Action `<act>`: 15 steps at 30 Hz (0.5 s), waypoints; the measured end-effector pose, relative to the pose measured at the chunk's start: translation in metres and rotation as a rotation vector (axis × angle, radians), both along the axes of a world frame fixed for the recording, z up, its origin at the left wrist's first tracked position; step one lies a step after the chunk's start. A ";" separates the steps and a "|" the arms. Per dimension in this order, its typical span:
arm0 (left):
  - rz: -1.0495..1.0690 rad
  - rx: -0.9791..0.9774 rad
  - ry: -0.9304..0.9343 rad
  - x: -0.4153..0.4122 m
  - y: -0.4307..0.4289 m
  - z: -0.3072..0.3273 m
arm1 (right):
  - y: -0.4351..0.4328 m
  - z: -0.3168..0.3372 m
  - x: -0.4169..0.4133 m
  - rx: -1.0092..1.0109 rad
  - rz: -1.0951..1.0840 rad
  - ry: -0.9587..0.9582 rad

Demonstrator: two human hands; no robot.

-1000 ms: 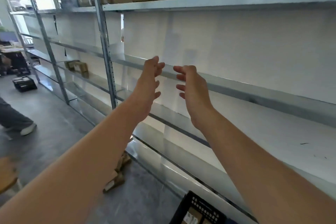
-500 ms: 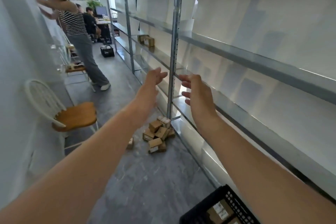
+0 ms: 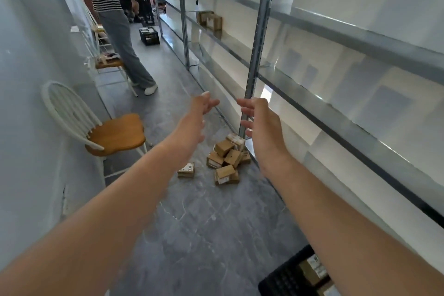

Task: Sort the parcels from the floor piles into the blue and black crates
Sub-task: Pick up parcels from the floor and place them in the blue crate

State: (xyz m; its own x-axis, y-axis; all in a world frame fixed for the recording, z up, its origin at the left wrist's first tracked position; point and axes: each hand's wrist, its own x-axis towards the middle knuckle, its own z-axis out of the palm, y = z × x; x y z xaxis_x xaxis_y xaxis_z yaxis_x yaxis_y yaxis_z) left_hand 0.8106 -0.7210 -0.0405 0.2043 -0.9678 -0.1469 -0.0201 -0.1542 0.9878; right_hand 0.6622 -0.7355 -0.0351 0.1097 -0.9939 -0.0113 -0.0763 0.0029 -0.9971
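A pile of several small cardboard parcels lies on the grey floor beside the foot of a shelf post, with one parcel lying apart to its left. Both my arms reach forward above the floor. My left hand and my right hand are held out with relaxed fingers, palms facing each other, holding nothing, well above the pile. A black crate with parcels inside shows at the bottom right, partly hidden by my right forearm.
Metal shelving runs along the right. A white chair with a wooden seat stands at the left wall. A person in a striped top stands farther down the aisle near another black crate.
My view has swung left and down from the shelves to the aisle floor, bringing the parcel pile into sight. Both hands stay outstretched, holding nothing.
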 end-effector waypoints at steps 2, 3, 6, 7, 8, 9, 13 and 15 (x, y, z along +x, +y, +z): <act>-0.013 0.024 0.009 0.007 -0.020 -0.010 | -0.022 -0.012 0.009 0.028 -0.017 0.007; -0.025 0.035 0.014 0.010 -0.031 -0.016 | -0.033 -0.017 0.012 0.044 -0.020 0.006; -0.044 0.077 0.034 0.014 -0.075 -0.037 | -0.075 -0.036 0.018 0.079 -0.037 0.006; -0.045 0.093 0.038 0.015 -0.091 -0.045 | -0.092 -0.044 0.020 0.085 -0.044 0.010; -0.045 0.108 0.042 0.015 -0.109 -0.053 | -0.109 -0.053 0.020 0.091 -0.045 0.017; -0.044 0.120 0.043 0.016 -0.128 -0.062 | -0.127 -0.062 0.021 0.102 -0.041 0.028; -0.034 0.184 0.049 0.021 -0.202 -0.097 | -0.207 -0.095 0.025 0.168 -0.050 0.065; -0.011 0.220 0.055 0.027 -0.238 -0.113 | -0.246 -0.108 0.030 0.189 -0.046 0.078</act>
State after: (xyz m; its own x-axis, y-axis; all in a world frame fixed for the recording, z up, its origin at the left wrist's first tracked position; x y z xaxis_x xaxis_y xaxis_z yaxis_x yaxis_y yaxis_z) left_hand 0.8381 -0.9587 -0.1533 0.1801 -0.9131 -0.3657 0.0300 -0.3666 0.9299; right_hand 0.6924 -0.9818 -0.1429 0.0559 -0.9771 -0.2052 -0.1487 0.1951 -0.9694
